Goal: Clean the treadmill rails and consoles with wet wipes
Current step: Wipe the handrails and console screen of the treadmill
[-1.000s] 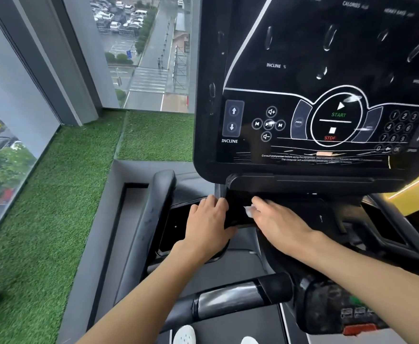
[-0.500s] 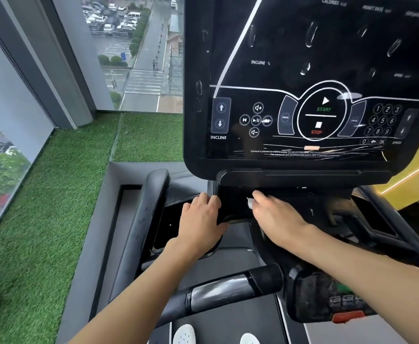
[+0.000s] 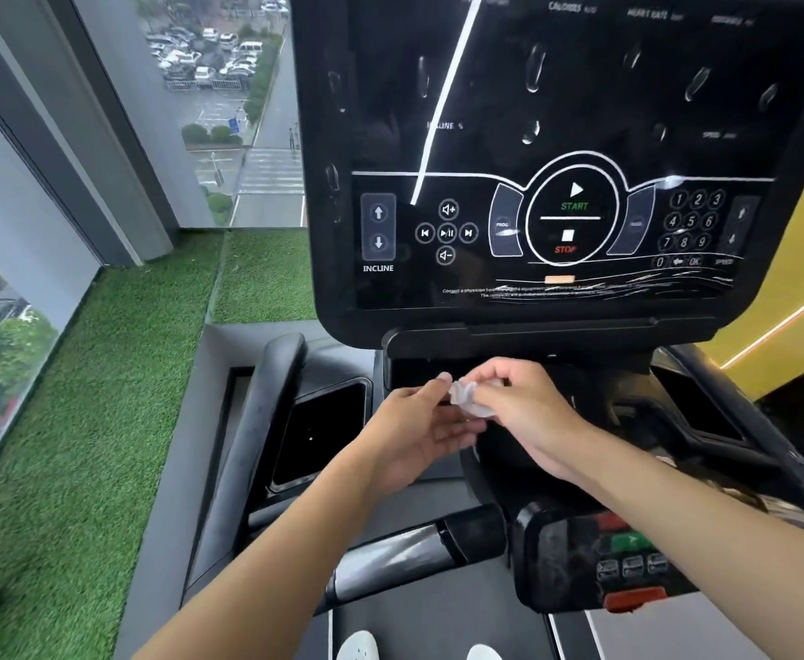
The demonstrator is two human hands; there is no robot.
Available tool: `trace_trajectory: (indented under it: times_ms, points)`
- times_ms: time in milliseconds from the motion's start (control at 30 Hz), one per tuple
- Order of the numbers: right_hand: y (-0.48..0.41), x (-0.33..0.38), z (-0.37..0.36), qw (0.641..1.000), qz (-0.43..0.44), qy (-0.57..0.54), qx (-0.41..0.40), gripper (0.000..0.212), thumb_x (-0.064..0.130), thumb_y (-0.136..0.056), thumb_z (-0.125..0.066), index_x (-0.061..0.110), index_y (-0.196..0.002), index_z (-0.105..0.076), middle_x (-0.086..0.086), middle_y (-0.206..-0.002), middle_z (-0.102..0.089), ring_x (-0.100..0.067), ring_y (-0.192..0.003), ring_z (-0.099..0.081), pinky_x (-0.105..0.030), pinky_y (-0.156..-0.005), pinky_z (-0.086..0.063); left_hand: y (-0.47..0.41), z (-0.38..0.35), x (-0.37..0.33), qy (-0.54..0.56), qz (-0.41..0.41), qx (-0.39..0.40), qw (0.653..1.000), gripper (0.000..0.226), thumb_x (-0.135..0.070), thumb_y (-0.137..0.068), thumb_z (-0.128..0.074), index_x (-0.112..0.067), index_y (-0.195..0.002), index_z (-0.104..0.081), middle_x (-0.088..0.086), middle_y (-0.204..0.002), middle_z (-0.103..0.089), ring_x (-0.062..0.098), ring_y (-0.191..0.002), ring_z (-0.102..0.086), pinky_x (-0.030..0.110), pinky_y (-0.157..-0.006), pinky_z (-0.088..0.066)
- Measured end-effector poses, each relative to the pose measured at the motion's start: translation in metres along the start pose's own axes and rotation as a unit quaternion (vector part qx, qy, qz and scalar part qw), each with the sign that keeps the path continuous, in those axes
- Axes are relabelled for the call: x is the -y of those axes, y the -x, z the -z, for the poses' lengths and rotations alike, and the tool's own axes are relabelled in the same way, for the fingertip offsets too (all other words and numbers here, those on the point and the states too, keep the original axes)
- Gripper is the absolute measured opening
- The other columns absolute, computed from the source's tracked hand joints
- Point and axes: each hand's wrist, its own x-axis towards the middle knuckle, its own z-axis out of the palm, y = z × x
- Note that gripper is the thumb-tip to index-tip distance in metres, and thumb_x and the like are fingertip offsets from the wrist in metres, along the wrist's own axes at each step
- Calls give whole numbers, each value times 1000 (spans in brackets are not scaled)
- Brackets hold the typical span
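Note:
The black treadmill console (image 3: 561, 150) fills the upper right, with START and STOP marks and wet streaks on its glass. Just below its lower shelf, my right hand (image 3: 528, 412) pinches a small crumpled white wet wipe (image 3: 469, 397). My left hand (image 3: 419, 431) is raised beside it, palm turned up, fingertips touching the wipe's left edge. The left side rail (image 3: 266, 421) curves down at my left. A handlebar with a silver grip (image 3: 400, 559) crosses under my forearms.
A black cup-holder pocket (image 3: 319, 431) sits left of my hands. A lower control box with red and green buttons (image 3: 628, 559) lies under my right forearm. Green artificial turf (image 3: 81, 421) and a window wall are at left; a yellow wall is at right. My shoe tips show at the bottom.
Both hands have lifted off the ledge under the console and come together. The wipe, earlier pressed under my right hand, is now held up between the two hands.

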Motion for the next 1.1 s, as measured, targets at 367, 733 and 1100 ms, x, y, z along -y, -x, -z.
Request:
trace_trajectory:
  times_ms: [367,733,1100]
  points:
    - [-1,-6,-28,858,285,424,55,16,7,-94,-52,10,-106,-61,-5,-110,-48,-27,-89,-60,-31,-68,-41,11,9,12,-38,-125,-146,981,18,0,-93,-60,0,-78,-70,23,-83,-65,34,-80,-61,39,-79,-52]
    - [-38,-5,-78,566,436,692,106,32,9,-41,-86,9,-70,-72,-7,-77,-59,-19,-49,-56,-27,-48,-43,9,44,35,-492,-222,-306,784,34,-7,-79,-65,-15,-97,-36,0,-73,-60,19,-65,-55,39,-57,-43]
    - [-33,-8,-6,584,318,742,80,40,1,-32,-91,7,-65,-69,-9,-67,-57,-23,-41,-55,-27,-39,-38,8,46,37,-539,-216,-311,752,38,-12,-82,-69,-13,-98,-34,3,-93,-60,25,-78,-51,39,-70,-45]
